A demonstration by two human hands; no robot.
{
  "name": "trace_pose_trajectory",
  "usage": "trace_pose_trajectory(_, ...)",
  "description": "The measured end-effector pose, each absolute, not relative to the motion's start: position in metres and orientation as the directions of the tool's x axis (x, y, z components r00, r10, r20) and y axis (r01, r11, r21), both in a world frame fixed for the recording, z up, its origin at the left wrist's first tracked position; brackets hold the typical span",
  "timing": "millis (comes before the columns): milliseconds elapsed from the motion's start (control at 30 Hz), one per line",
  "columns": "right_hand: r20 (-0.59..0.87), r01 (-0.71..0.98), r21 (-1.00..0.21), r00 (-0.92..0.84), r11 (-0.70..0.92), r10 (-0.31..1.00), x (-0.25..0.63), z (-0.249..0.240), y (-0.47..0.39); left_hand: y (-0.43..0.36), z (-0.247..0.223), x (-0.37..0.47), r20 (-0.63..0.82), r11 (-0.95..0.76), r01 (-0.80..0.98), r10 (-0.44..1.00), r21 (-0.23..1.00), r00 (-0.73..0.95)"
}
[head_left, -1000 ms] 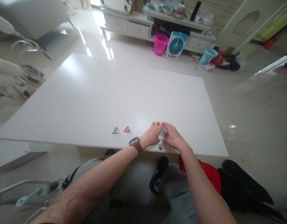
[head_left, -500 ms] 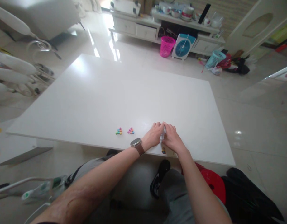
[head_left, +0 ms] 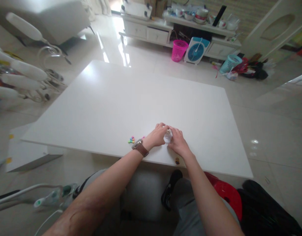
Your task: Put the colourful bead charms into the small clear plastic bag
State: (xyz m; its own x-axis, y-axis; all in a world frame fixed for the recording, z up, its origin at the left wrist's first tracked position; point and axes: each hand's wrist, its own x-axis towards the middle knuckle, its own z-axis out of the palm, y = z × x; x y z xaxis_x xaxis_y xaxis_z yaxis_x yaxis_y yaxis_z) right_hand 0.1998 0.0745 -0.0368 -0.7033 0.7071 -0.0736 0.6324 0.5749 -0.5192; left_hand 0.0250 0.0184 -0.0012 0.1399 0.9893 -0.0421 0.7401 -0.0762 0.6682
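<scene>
Close to the front edge of the white table [head_left: 131,98], my two hands meet around a small clear, whitish plastic piece [head_left: 168,137]; whether it is a bag or a container I cannot tell. My left hand [head_left: 155,136], with a watch on the wrist, is closed on its left side. From the right, my right hand [head_left: 178,142] curls its fingers round it. A small yellow and dark figure [head_left: 177,161] lies near the edge by my right wrist. Small colourful pieces [head_left: 131,140] sit in a cluster left of my left hand; a second cluster is mostly hidden behind that hand.
White chairs [head_left: 23,75] stand off the table's left side. Beyond the far edge are a pink basket [head_left: 179,50], a blue and white fan [head_left: 196,50] and a low cabinet [head_left: 157,35]. A red seat [head_left: 228,193] is below at the right.
My hands have drawn slightly apart, showing more of the clear plastic piece. My left hand has shifted left and now covers most of the second cluster. The whole view has shifted a little.
</scene>
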Motion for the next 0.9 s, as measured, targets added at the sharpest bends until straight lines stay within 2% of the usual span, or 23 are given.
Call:
trace_pose_trajectory(233,-0.023,0.640,-0.509,-0.679,0.576,0.734,0.202,-0.041,0.070,0.010,0.020,-0.032,-0.115,0.154,0.772,0.988,0.616,-0.106)
trace_pose_trajectory(467,0.055,0.698,-0.428,-0.613,0.574,0.788,0.185,-0.015,0.057,0.000,0.018,-0.057,-0.195,0.223,0.779,0.972,0.586,-0.132)
trace_pose_trajectory(667,0.032,0.534,-0.464,-0.787,0.707,0.616,0.143,0.012,0.035,0.018,0.019,-0.049,-0.115,0.257,0.705,0.963,0.661,-0.243)
trace_pose_trajectory(800,-0.031,0.467,-0.547,-0.840,0.695,0.541,0.124,0.004,0.025,0.032,0.021,-0.038,-0.162,0.284,0.686,0.958,0.669,-0.238)
trace_pose_trajectory(900,-0.080,0.464,-0.564,-0.854,0.683,0.514,0.120,-0.005,0.022,0.035,0.021,-0.033,-0.188,0.285,0.693,0.959,0.663,-0.215)
